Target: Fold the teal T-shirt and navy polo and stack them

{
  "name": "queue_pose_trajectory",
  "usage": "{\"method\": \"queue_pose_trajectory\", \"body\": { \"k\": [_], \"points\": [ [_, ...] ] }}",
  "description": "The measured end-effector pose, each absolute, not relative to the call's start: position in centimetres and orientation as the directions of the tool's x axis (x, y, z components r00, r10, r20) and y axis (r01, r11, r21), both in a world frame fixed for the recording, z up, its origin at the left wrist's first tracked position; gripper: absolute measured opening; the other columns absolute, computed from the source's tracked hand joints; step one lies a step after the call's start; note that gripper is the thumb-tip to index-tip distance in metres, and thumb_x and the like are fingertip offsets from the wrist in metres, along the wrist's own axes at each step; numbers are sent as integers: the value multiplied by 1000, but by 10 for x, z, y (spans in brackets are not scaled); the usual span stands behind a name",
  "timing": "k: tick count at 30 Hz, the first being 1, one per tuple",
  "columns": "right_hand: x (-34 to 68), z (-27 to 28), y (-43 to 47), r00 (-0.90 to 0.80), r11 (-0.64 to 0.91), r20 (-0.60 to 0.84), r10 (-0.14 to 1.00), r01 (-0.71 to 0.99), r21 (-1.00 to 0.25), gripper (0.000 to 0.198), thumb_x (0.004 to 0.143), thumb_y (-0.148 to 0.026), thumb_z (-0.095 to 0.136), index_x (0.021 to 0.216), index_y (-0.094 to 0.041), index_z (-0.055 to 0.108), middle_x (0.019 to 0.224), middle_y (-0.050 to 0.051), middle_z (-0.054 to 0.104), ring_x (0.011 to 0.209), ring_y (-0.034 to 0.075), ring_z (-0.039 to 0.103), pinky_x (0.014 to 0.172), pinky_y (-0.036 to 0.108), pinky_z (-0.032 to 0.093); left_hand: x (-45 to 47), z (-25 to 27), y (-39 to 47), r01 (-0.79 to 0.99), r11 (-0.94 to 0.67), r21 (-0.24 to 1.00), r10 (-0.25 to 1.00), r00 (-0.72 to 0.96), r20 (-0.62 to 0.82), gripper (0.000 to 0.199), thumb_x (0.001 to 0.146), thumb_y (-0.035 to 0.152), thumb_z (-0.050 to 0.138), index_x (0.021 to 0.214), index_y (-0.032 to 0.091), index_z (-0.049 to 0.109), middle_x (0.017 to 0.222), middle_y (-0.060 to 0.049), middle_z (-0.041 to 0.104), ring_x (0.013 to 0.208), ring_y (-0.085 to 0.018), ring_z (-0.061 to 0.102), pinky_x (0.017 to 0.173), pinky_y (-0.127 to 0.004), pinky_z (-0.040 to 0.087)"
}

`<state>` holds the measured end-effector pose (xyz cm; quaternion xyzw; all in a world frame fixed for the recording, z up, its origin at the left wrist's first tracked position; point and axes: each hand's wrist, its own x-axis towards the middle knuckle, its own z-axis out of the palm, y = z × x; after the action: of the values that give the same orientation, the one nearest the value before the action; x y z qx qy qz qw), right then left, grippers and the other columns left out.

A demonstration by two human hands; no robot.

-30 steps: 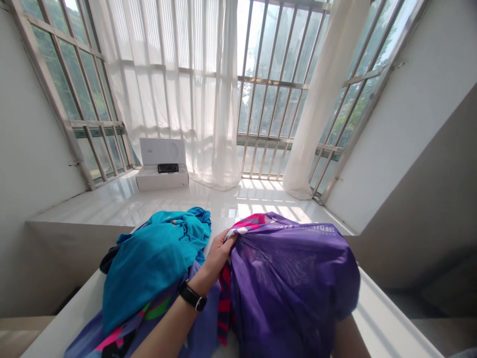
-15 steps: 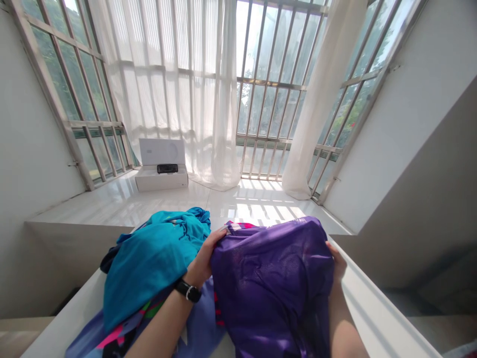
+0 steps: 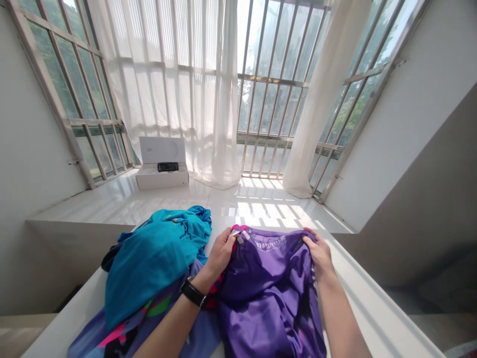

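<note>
A purple shirt with white lettering near its upper edge hangs between my two hands over the white table. My left hand, with a black watch on the wrist, pinches its upper left corner, where pink trim and a white tag show. At the upper right corner, my right hand grips the cloth between thumb and fingers. Left of the shirt lies a heap of clothes, with a teal garment on top. Blue-violet cloth with pink, green and black patches sticks out beneath it, partly behind my left forearm.
On the sill behind stands an open white box with a black object in it. White curtains hang before barred windows. Sunlight stripes the white table. Walls rise on both sides.
The purple shirt's upper edge has come down and now shows its lettering and neckline. My right hand has shifted left and up onto the corner, its fingers now visible. The clothes heap stays put.
</note>
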<state>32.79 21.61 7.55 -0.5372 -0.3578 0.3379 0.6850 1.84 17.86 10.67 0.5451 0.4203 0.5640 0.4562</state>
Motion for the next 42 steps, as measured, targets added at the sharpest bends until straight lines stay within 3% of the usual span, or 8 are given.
{"method": "queue_pose_trajectory", "body": {
  "k": [7, 13, 18, 22, 27, 31, 35, 42],
  "points": [
    [336, 64, 214, 574, 78, 492, 655, 596, -799, 57, 69, -41, 59, 122, -22, 68, 95, 7, 72, 89, 27, 65, 90, 44, 50, 6, 105, 181, -83, -191, 978, 981, -59, 186, 30, 84, 39, 58, 106, 19, 65, 73, 2, 63, 63, -13, 55, 58, -22, 43],
    [340, 65, 218, 627, 96, 405, 666, 467, -879, 74, 64, -55, 71, 126, -16, 63, 87, 4, 68, 70, 21, 61, 71, 36, 52, 7, 104, 175, -109, 50, 993, 960, 279, -18, 47, 87, 55, 65, 114, 17, 64, 77, 1, 64, 65, -12, 57, 59, -21, 42],
    [337, 70, 215, 585, 116, 288, 759, 313, -942, 56, 71, -67, 67, 92, -15, 71, 76, 6, 70, 72, 25, 64, 67, 35, 51, -4, 126, 152, -160, 222, 962, 792, 605, -82, 48, 87, 48, 71, 125, 18, 67, 85, -1, 67, 69, -13, 60, 62, -21, 44],
    [338, 73, 211, 656, 142, 376, 655, 382, -913, 53, 77, -66, 60, 94, -17, 70, 84, 8, 72, 79, 27, 66, 74, 38, 53, -3, 118, 162, -116, 0, 993, 943, 329, 39, 41, 93, 45, 60, 126, 20, 64, 91, -3, 67, 76, -16, 63, 68, -25, 50],
    [344, 60, 218, 633, 30, 454, 627, 563, -826, 44, 81, -41, 46, 113, -20, 68, 112, 13, 73, 105, 29, 66, 97, 42, 50, 10, 73, 197, 433, -349, 831, 882, -147, 447, 34, 93, 18, 47, 124, 19, 59, 136, -14, 57, 123, -26, 58, 108, -44, 46],
    [338, 48, 222, 524, -150, 399, 752, 726, -671, 49, 79, -34, 49, 122, -18, 66, 121, 18, 68, 112, 34, 63, 99, 49, 48, 15, 60, 192, 727, -421, 543, 838, 82, 539, 35, 89, 11, 50, 120, 19, 62, 142, -15, 54, 138, -32, 48, 114, -53, 41],
    [321, 48, 219, 357, -31, 556, 750, 859, -511, 42, 84, -29, 47, 119, -17, 67, 122, 19, 67, 115, 34, 61, 100, 49, 47, 21, 68, 171, 697, -600, 392, 795, 462, 394, 25, 96, 15, 46, 110, 21, 66, 125, -10, 66, 117, -26, 62, 104, -43, 50],
    [291, 51, 207, 3, 23, 81, 997, 946, -322, 22, 92, -36, 58, 103, -21, 70, 99, 8, 73, 91, 24, 71, 80, 31, 50, 21, 70, 158, 788, -554, 271, 830, 549, 100, 34, 93, 35, 60, 123, 19, 63, 131, -15, 62, 121, -34, 58, 100, -48, 50]
  ]
}}
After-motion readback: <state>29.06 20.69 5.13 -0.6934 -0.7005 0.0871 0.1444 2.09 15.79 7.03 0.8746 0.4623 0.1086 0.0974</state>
